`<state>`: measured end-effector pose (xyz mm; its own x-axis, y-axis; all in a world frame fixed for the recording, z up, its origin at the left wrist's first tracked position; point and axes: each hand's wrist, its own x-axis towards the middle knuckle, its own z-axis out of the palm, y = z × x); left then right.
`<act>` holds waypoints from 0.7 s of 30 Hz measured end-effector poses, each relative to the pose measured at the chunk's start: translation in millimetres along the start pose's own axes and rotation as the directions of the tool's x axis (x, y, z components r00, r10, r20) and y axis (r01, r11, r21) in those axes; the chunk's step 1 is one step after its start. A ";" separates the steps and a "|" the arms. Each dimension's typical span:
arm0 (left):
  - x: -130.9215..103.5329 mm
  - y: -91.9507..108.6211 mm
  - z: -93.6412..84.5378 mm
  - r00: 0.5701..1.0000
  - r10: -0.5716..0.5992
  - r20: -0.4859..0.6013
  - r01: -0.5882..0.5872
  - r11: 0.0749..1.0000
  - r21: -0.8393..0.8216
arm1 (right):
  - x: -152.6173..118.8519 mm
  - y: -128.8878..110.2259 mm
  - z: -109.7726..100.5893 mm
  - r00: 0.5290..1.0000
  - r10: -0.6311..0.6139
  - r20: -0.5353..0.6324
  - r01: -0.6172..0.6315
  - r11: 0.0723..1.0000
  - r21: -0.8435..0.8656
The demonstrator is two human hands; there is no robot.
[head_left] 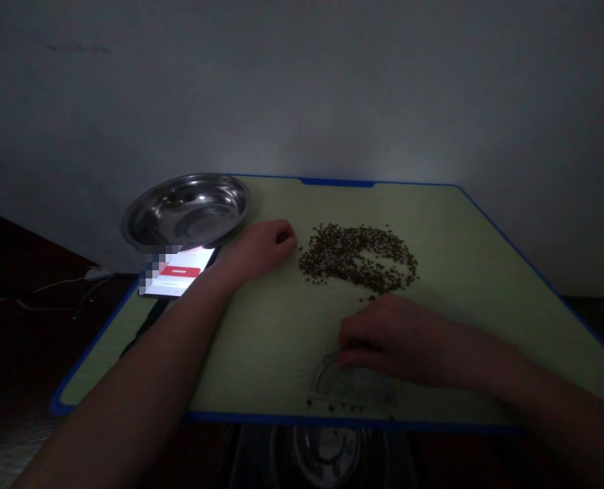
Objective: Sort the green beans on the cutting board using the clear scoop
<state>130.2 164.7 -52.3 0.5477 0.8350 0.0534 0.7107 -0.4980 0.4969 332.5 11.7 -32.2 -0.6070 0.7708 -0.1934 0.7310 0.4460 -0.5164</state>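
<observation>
A pile of small dark green beans point(332, 255) lies spread over the pale green table, with a thin patch on its right side. My left hand point(274, 244) rests on the table just left of the beans, fingers curled into a loose fist with nothing visible in it. Nearer the front edge, my right hand point(383, 339) is closed in a pinch at the upper side of a clear half-round protractor point(355, 384). The fingertips are partly hidden in the dim light. Several loose beans point(331, 408) lie along the protractor's straight side, by the table edge.
A wide steel basin point(195, 210) stands at the back left. Partly under my left forearm is a phone with a lit screen point(180, 272). Below the table's blue front edge point(261, 419) sits a shiny metal bowl point(327, 451). A wall rises behind the table.
</observation>
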 end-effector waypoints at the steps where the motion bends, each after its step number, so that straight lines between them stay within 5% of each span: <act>1: 0.1 0.1 0.0 1.000 0.001 0.001 -0.001 1.000 -0.004 | 0.5 -1.1 -0.1 1.000 0.003 0.010 -0.003 1.000 0.000; 21: 1.1 0.8 -1.0 1.000 0.009 -0.007 -0.009 1.000 0.013 | 5.1 -7.6 4.7 0.999 -0.029 0.021 0.029 1.000 -0.006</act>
<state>130.9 165.4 -51.0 0.5506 0.8323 0.0639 0.7118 -0.5082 0.4848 322.4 10.2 -33.2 -0.6347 0.7475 -0.1961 0.7147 0.4713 -0.5168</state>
